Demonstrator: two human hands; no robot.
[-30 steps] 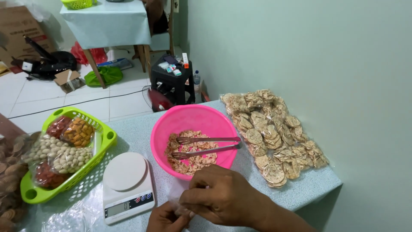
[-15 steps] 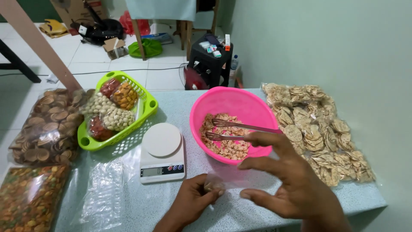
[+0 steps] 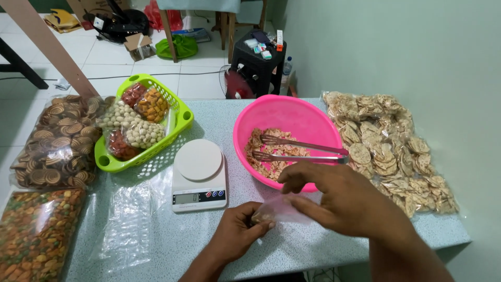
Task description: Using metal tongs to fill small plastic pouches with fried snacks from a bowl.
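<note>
A: Hands first. L hand [image 3: 237, 232]?

B: Comes up from bottom edge, forearm angled in toward centre, palm down on tabletop [image 3: 156, 250]. Fingers curled, thumb & fingertips pinched shut on one end of small clear plastic bag [image 3: 279, 210].

A: R hand [image 3: 339, 201]?

B: Enters from lower right, forearm across table corner, back of hand up. Fingers bent, spread a little; lower ones pinch bag's other end, index hooks over toward pink bowl's near rim. So both hands closed on same bag.

A: Bag location?

B: Between the 2 hands, just above table, right in front of pink bowl [image 3: 287, 117]. Something brownish bunched at L-hand end; can't tell what.

A: Bowl contents?

B: Pinkish-tan snack pieces, metal tongs [image 3: 302, 150] lying across, handles toward R rim.

A: Rest of table?

B: White digital kitchen scale [image 3: 199, 175] just left of bowl, platform bare. Green plastic basket [image 3: 182, 117] behind it w/ small packed snack bags. Big clear bag of round crackers [image 3: 389, 151] against wall, R of bowl. Bag of dark spiral biscuits [image 3: 57, 141] far left, bag of mixed coloured snacks [image 3: 34, 235] below it. Flat stack of empty clear bags [image 3: 128, 219] beside scale.
</note>
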